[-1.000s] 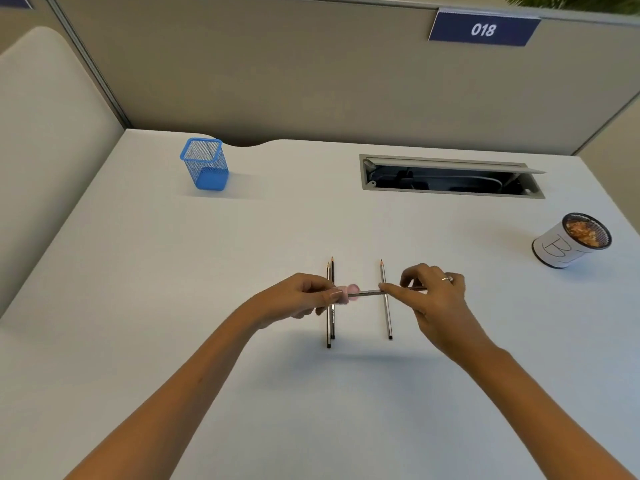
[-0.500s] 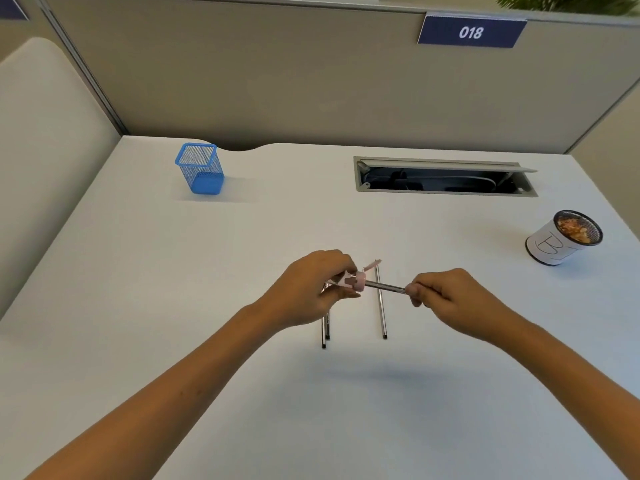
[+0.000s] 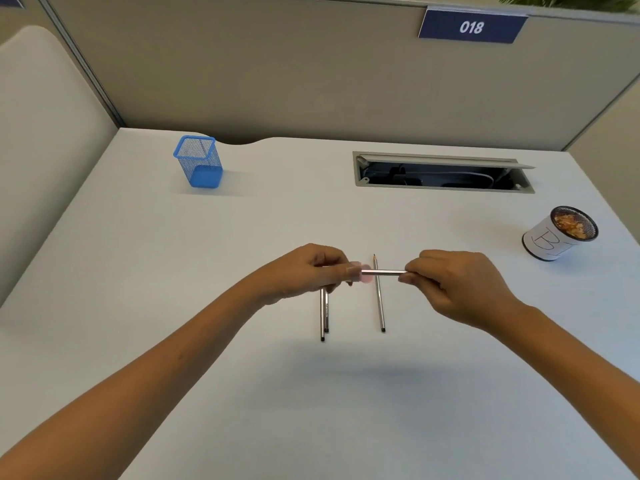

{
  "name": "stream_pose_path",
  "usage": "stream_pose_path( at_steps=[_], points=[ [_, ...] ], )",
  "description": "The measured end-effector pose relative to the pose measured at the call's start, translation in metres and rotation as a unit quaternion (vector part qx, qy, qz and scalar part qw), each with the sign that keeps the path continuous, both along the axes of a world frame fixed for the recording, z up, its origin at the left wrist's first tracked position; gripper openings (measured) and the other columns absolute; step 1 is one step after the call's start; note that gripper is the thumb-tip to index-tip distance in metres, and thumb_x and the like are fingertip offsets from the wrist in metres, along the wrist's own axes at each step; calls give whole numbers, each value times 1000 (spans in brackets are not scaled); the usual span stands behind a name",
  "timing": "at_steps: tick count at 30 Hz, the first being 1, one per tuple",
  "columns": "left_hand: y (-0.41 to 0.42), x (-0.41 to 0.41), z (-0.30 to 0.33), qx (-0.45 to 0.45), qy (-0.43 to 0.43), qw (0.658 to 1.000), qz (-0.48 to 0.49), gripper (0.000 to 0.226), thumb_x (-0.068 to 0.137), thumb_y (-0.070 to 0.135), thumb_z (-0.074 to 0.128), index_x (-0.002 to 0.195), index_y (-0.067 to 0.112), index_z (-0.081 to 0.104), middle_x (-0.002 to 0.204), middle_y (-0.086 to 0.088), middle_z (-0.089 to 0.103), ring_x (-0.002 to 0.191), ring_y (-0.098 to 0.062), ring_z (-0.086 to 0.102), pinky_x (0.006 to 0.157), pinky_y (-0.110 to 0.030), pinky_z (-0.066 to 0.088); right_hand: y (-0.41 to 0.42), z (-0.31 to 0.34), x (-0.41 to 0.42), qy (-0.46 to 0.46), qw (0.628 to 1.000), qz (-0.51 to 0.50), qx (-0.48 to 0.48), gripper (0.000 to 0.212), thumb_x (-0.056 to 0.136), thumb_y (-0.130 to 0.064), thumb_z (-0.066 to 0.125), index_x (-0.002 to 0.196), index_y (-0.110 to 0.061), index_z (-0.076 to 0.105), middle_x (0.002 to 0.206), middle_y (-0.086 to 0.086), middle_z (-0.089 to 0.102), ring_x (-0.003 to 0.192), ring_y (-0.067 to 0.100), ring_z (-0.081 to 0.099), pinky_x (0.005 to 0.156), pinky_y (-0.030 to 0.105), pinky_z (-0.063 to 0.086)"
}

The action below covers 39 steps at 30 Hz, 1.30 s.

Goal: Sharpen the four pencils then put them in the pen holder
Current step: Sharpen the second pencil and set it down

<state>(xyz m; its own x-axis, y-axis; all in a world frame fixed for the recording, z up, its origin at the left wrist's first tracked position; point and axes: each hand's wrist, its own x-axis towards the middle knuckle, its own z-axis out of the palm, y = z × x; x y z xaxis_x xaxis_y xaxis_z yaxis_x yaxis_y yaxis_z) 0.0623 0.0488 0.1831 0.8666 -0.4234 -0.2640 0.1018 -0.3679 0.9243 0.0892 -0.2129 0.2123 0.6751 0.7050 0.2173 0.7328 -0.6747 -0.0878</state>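
My left hand [image 3: 308, 271] pinches a small pink sharpener [image 3: 363, 274] above the middle of the white desk. A silver pencil [image 3: 384, 272] lies level between my hands, one end in the sharpener, the other gripped by my right hand [image 3: 457, 285]. Two pencils [image 3: 324, 317] lie side by side on the desk under my left hand, their upper ends hidden by it. A third pencil [image 3: 379, 299] lies alone a little to the right, its sharp tip pointing away from me. The blue mesh pen holder [image 3: 199, 161] stands empty at the back left.
A white-wrapped mesh cup [image 3: 554, 239] holding pencil shavings stands at the right. An open cable tray [image 3: 440, 173] is sunk into the desk at the back. Grey partition walls [image 3: 277, 64] close the back and left sides.
The held pencil has gone from tilted to level between my hands. My left hand has rolled back over the sharpener, and my right hand has turned on the pencil's end.
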Motion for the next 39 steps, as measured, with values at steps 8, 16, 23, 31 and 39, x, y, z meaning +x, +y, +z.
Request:
stream_pose_path(
  at_steps=[8, 16, 23, 31, 39],
  points=[
    [4, -6, -15, 91, -197, 976, 34, 11, 89, 40, 68, 88, 30, 64, 78, 10, 65, 67, -5, 54, 59, -20, 43, 11, 1, 2, 308, 948, -49, 59, 11, 86, -35, 64, 89, -25, 62, 70, -12, 58, 61, 2, 51, 54, 13, 38],
    [16, -5, -12, -158, 159, 973, -51, 50, 99, 46, 44, 112, 6, 71, 85, 5, 70, 55, -7, 36, 43, -14, 26, 22, 8, -12, -91, 994, 53, 23, 14, 88, -21, 62, 84, -10, 70, 74, 3, 65, 57, 25, 57, 45, 31, 44],
    [15, -17, -28, 25, -150, 986, 72, 16, 88, 23, 72, 88, 11, 61, 79, -4, 63, 71, -20, 54, 67, -24, 40, 36, -5, -19, 67, 994, -84, -24, 26, 94, -31, 50, 84, -15, 68, 71, -7, 64, 61, 16, 55, 51, 29, 40],
    [36, -13, -38, 106, -425, 898, 49, 18, 79, 1, 76, 89, 1, 61, 84, 32, 51, 77, 2, 45, 77, -6, 34, 42, -14, -21, 365, 913, -168, 74, 38, 98, -33, 43, 65, -23, 59, 53, -8, 51, 46, -1, 46, 49, 14, 34],
    [52, -17, -46, 32, -113, 989, 92, 17, 87, 34, 72, 89, 20, 63, 76, 7, 68, 63, -2, 54, 60, -13, 42, 27, -14, -29, 265, 947, -151, 100, 17, 94, -27, 52, 80, -26, 63, 64, -7, 59, 57, 7, 49, 53, 22, 38]
  ],
)
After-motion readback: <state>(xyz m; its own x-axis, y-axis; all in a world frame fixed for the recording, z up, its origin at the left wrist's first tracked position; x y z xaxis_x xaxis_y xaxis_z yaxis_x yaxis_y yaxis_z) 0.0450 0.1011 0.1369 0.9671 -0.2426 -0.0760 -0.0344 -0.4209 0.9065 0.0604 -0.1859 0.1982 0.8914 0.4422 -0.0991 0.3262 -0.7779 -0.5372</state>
